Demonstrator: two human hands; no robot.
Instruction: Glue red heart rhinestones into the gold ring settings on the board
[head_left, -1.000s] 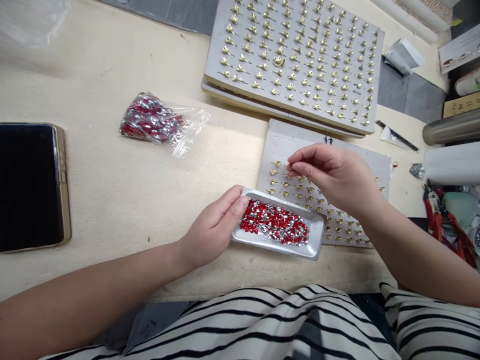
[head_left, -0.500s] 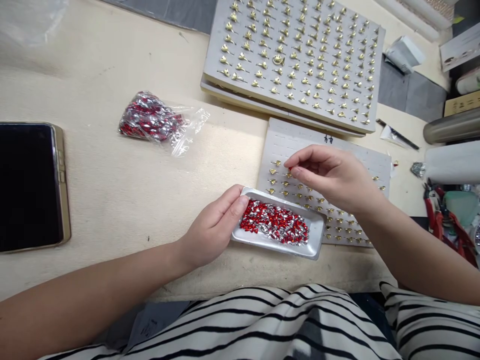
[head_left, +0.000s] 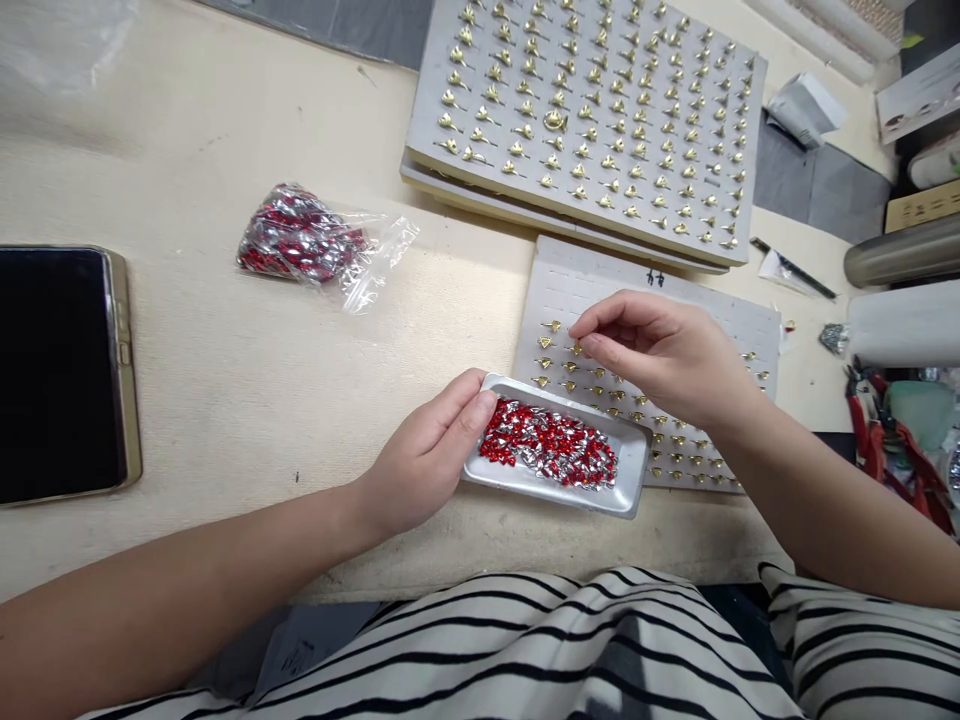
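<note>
My left hand (head_left: 431,450) grips the left end of a small metal tray (head_left: 634,475), thumb over its rim. Inside the tray lies a heap of red rhinestones (head_left: 551,440) with silver backs, some face up and some turned over. My right hand (head_left: 660,355) is in a pinch above the grey foam ring board (head_left: 581,270). Its thumb and forefinger close on a tiny red rhinestone, now almost hidden between the fingertips. Just below the fingertips sits a gold ring (head_left: 576,348) slotted in the foam. Several more gold rings stand in rows, partly covered by my hand and the tray.
Beyond lies a stack of foam boards (head_left: 570,215) full of gold rings. A zip bag of red stones (head_left: 300,235) rests on the wooden table (head_left: 225,380), with a phone (head_left: 60,375) at the left. Red-handled pliers (head_left: 870,430) are at the right edge.
Both hands keep nearly the same places. The red speck at my right fingertips is less visible than before. The tray has hardly moved.
</note>
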